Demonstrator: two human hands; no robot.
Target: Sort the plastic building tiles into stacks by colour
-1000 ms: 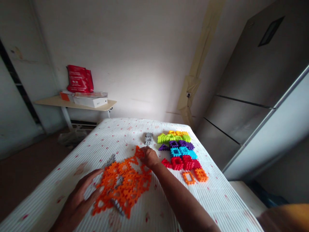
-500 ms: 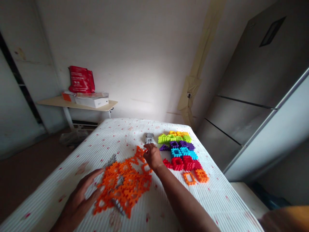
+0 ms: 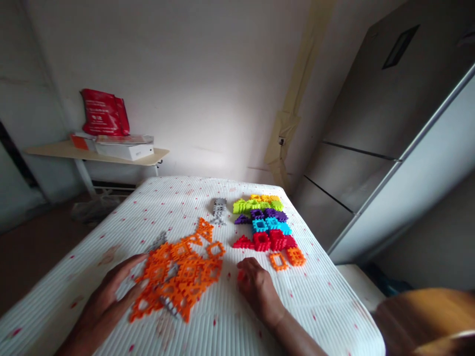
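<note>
My left hand (image 3: 107,296) rests at the left side of a loose pile of orange interlocking plastic building pieces (image 3: 189,269), its thumb and fingers apart and touching the pile's edge. A few grey pieces (image 3: 170,306) show among the orange ones. To the right of the pile, low over the tablecloth, my right hand (image 3: 260,289) is closed with its fingers curled. A small reddish-orange patch shows by its fingertips, but what it is I cannot make out. Beyond the pile stands a grey stack (image 3: 219,210) of similar pieces.
Sorted rows of pieces lie at the right: yellow (image 3: 265,198), lime green (image 3: 256,205), purple (image 3: 272,215), light blue (image 3: 272,225), red (image 3: 269,240) and orange (image 3: 296,256). A side table (image 3: 55,152) bears boxes and a red bag (image 3: 105,113). A fridge (image 3: 356,123) stands at the right.
My right hand has drawn back from near the grey stack to the right of the orange pile. The left hand stays by the pile. The view has shifted slightly.
</note>
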